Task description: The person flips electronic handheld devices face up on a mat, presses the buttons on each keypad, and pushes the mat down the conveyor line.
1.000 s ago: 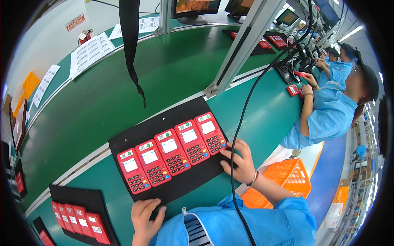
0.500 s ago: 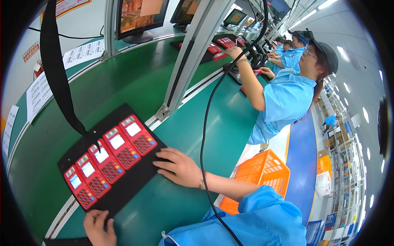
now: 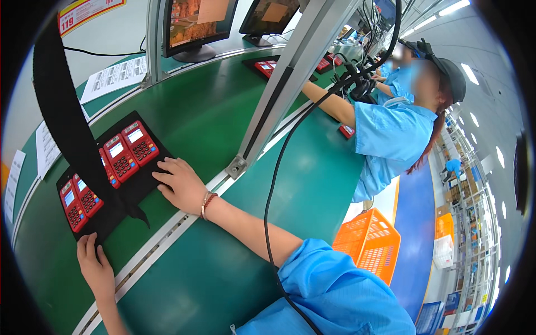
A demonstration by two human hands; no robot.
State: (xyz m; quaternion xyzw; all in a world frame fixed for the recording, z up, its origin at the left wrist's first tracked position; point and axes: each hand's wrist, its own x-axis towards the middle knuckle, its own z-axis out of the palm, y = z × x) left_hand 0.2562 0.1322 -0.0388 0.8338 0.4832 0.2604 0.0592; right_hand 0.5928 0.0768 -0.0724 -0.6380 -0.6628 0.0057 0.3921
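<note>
A black mat or board bears several red handheld card terminals in a row, with lit screens and dark keypads. It lies on the green belt beyond the metal rail. My right hand rests on the mat's right edge, fingers stretched and apart. At the near left corner of the mat, my left hand touches the edge with extended fingers. A black strap hangs in front of the row and partly hides the middle terminals.
A metal post rises from the rail. One black cable hangs across the view. Monitors and printed sheets stand along the back. At the right, a co-worker in blue reaches over the bench, near orange crates.
Both my hands and the mat with the terminals have moved away from me and leftward, over the rail onto the belt. The co-worker's arm has shifted too.
</note>
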